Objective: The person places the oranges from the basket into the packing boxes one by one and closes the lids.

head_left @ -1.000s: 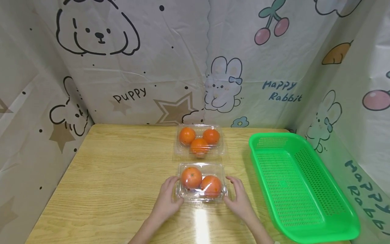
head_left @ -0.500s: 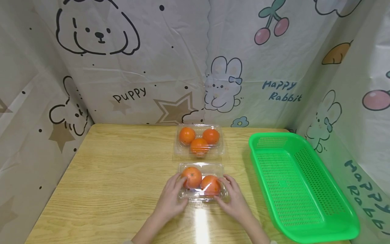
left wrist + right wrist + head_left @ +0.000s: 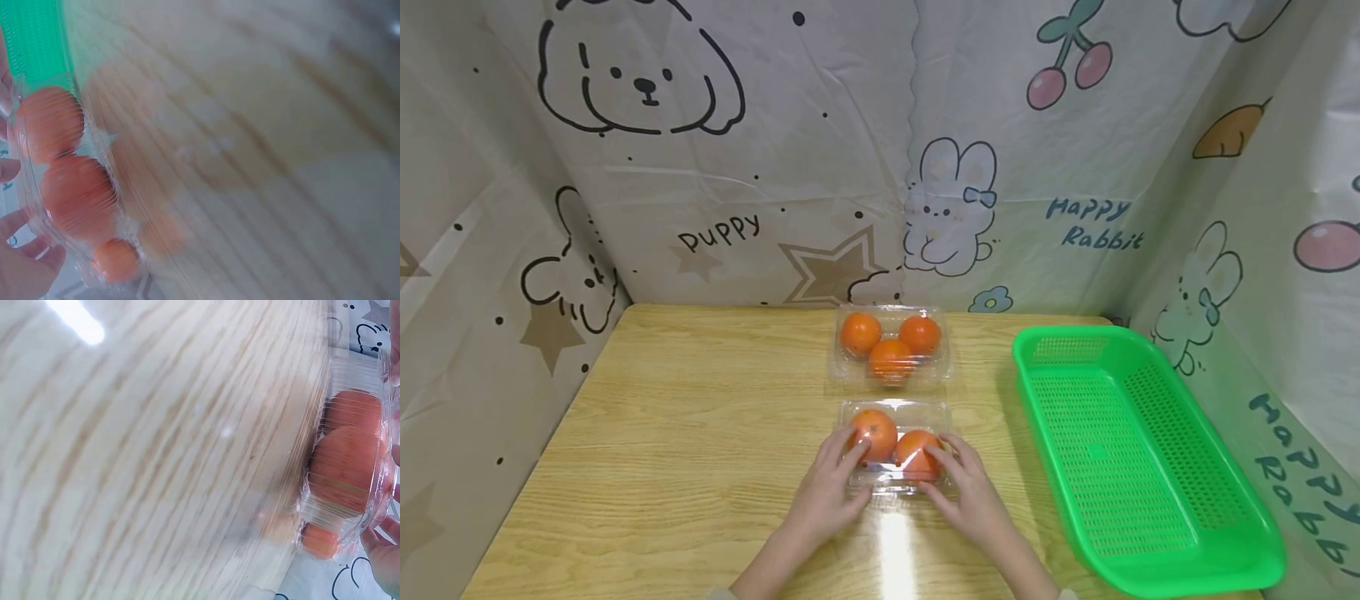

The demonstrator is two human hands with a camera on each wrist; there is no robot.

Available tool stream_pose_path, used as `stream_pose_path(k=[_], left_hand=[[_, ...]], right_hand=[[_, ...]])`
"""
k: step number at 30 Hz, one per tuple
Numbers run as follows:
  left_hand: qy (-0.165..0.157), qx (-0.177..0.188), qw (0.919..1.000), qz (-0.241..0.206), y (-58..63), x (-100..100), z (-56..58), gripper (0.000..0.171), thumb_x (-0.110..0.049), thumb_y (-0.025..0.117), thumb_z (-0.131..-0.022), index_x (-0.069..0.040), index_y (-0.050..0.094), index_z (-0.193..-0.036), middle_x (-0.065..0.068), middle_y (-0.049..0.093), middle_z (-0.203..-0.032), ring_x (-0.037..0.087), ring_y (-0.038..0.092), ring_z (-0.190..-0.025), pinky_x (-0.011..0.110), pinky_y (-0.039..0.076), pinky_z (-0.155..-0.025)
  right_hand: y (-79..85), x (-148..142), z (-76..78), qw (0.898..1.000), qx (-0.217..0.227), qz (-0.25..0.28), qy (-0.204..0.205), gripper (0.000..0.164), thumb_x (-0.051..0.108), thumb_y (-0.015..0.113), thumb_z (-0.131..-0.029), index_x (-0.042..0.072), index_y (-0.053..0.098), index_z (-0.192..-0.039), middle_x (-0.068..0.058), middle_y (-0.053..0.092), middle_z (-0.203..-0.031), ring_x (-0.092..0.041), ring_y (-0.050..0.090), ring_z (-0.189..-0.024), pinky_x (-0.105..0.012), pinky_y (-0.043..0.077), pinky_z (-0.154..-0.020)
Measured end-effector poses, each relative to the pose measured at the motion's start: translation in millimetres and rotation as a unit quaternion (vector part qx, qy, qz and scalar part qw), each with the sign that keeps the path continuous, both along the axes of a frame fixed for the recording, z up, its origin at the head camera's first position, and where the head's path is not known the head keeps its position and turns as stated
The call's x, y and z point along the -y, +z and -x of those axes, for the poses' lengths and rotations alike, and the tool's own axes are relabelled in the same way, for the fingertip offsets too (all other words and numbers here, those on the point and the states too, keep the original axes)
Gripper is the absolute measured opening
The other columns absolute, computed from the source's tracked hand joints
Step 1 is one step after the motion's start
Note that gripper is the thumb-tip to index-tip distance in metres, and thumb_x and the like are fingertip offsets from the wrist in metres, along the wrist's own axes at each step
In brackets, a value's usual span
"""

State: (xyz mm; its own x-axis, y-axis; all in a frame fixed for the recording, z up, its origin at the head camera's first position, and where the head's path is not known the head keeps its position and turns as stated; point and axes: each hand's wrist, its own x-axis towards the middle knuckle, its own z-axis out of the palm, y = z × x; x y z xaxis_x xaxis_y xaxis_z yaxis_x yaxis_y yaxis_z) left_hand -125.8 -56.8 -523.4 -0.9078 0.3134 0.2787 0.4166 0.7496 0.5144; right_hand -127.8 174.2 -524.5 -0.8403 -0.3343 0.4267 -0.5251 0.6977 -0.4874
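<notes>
Two round orange fruits, the left one [image 3: 874,429] and the right one [image 3: 917,456], lie inside a clear plastic clamshell box [image 3: 891,483] near the table's middle. My left hand [image 3: 823,497] holds the box's left front part, fingers bent over the lid and thumb at the front edge. Mirroring it, my right hand [image 3: 972,497] has its fingers on the right of the lid and its thumb at the front edge. In the left wrist view, that hand [image 3: 28,269] shows at the lower left beside the box. The lid appears down over the fruits.
Behind stands a second clear box [image 3: 887,311] with three orange fruits, close to the back wall. A green mesh basket [image 3: 1097,450] occupies the right side of the wooden table [image 3: 700,400]. Printed cloth walls [image 3: 850,167] enclose the back and both sides.
Both hands have moved inward from the box's sides onto its lid, with the thumbs coming to the front edge. The box, the rear box and the basket stay in place.
</notes>
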Motion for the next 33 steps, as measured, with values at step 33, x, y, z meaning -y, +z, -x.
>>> stream_pose_path(k=[33], left_hand=[[0.019, -0.001, 0.9996, -0.022, -1.8, -3.9, 20.9, 0.057, -0.023, 0.067, -0.076, -0.007, 0.049, -0.128, 0.015, 0.034, -0.140, 0.036, 0.029, -0.129, 0.051, 0.035, -0.098]], right_hand=[[-1.4, -3.6, 29.0, 0.999, 0.037, 0.012, 0.002, 0.049, 0.022, 0.074, -0.075, 0.011, 0.058, -0.120, -0.016, 0.045, -0.132, -0.033, 0.042, -0.120, -0.047, 0.042, -0.091]])
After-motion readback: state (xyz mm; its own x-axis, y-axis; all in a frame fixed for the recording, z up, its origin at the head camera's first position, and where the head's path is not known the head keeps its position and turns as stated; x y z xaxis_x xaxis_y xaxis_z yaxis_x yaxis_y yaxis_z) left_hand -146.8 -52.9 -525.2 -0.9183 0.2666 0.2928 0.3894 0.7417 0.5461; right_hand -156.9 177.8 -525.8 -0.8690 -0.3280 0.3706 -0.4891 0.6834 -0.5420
